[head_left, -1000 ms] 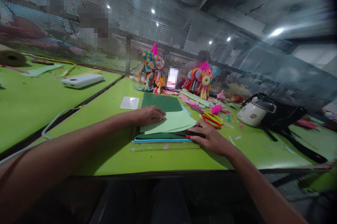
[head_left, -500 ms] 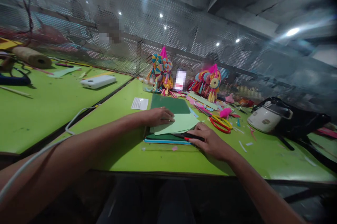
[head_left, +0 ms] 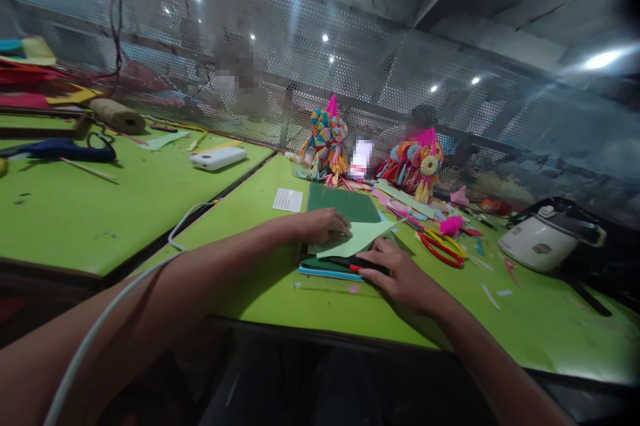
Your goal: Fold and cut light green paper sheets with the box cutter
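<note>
Left hand (head_left: pixel 324 226) flat, palm down, fingers spread narrow on a light green sheet (head_left: pixel 361 237), pressing it onto a dark green sheet (head_left: pixel 343 203) at the middle of the green surface (head_left: pixel 280 293). Right hand (head_left: pixel 403 274) just right and nearer, fingers curled down over a black and red tool (head_left: pixel 356 264) lying along the near edge of the paper stack; cannot tell whether gripped or merely covered. Thin blue strip (head_left: pixel 330 273) peeking out under the stack's near edge, touching it. Small white card (head_left: pixel 288 200) left of the dark green sheet, just beside it. Red and yellow scissors (head_left: pixel 443 247) right of the sheets, near but apart. Two bright paper ornaments (head_left: pixel 327 141) (head_left: pixel 417 161) at the far edge against a perforated metal screen (head_left: pixel 350 59), scattered pink and green scraps (head_left: pixel 453 225) between them and the scissors. White rice cooker (head_left: pixel 546 241) farther right. White cable (head_left: pixel 185 221) trailing along the left arm. On the separate left surface (head_left: pixel 75 213), well apart: white flat box (head_left: pixel 219 158), twine roll (head_left: pixel 117 116), blue-handled tool (head_left: pixel 60 149).
</note>
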`<move>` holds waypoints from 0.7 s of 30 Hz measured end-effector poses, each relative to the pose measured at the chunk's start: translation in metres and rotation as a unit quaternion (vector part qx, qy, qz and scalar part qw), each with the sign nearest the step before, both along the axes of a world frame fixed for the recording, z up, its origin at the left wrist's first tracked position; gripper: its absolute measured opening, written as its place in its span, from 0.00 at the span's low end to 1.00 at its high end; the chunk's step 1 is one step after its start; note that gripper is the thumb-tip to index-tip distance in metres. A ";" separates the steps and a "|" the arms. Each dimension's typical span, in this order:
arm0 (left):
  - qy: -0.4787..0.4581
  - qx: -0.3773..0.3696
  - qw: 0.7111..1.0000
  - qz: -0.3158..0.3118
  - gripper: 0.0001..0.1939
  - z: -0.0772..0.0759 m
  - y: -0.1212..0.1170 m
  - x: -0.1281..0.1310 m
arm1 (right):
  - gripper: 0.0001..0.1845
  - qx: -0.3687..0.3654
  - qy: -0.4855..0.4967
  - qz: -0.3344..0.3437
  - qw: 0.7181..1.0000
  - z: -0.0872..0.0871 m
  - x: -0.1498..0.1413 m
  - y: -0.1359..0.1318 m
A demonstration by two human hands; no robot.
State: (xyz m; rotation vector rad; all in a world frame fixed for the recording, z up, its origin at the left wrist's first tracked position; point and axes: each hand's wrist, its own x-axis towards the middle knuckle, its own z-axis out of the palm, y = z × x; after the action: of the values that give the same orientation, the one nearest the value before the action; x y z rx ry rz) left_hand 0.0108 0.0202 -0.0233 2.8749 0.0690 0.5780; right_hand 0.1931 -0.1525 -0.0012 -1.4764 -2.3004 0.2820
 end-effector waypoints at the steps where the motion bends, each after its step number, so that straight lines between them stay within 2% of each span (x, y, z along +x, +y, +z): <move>1: -0.001 -0.002 1.000 0.001 0.11 0.000 0.000 0.000 | 0.15 0.000 0.002 0.005 1.000 0.000 -0.002 0.001; 9: 0.012 -0.005 1.000 0.015 0.12 0.000 -0.002 -0.001 | 0.15 -0.024 0.026 0.023 0.999 0.003 -0.022 0.002; 14: 0.014 0.002 1.000 0.021 0.12 0.002 -0.004 -0.002 | 0.15 -0.044 0.037 0.029 0.998 0.014 -0.023 -0.021; 17: 0.014 0.006 0.999 0.031 0.12 0.003 -0.008 -0.003 | 0.17 -0.035 0.061 0.002 0.997 0.016 0.009 -0.039; 19: 0.011 0.007 0.999 0.041 0.11 0.005 -0.013 -0.004 | 0.18 0.043 0.082 -0.075 0.993 0.012 0.044 -0.043; 21: 0.004 0.012 0.999 0.044 0.12 0.009 -0.020 -0.004 | 0.20 0.129 0.084 -0.194 0.969 0.002 0.083 -0.040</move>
State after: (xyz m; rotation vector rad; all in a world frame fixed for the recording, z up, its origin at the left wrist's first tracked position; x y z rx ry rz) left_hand 0.0065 0.0006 -0.0146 2.9106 0.1929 0.5872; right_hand 0.2764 -0.1925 0.0003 -1.6513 -1.7887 -0.0053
